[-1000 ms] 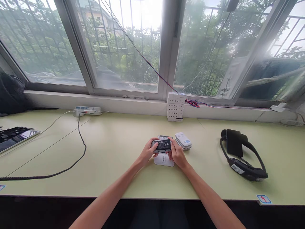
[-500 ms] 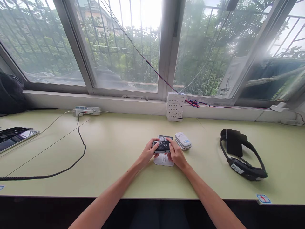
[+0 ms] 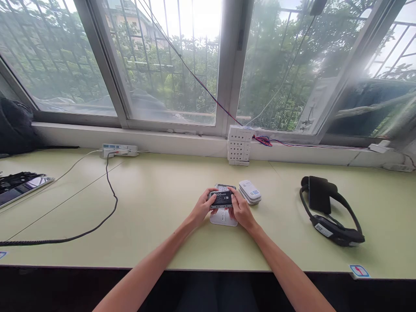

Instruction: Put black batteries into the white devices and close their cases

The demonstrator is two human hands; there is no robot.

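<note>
Between both hands I hold a small rectangular electronic device, its open back turned up and a black battery [image 3: 222,198] marked "000mAh" lying in it. My left hand [image 3: 203,204] is closed on its left end, thumb on top of the battery. On the right end my right hand [image 3: 241,208] grips it, thumb against the battery's edge and fingers underneath. Below the device a white back cover [image 3: 224,217] with printed text lies on the table. Just behind, partly hidden by the held one, rests another open device [image 3: 225,187]. A stack of white devices [image 3: 250,191] sits right of my right hand.
White boxes [image 3: 239,147] are piled against the sill with red-blue wires [image 3: 263,140] beside them. A black head strap with a phone [image 3: 319,193] lies at right. At left are a power strip [image 3: 119,150], a black cable [image 3: 113,199] and a tablet-like slab [image 3: 24,191].
</note>
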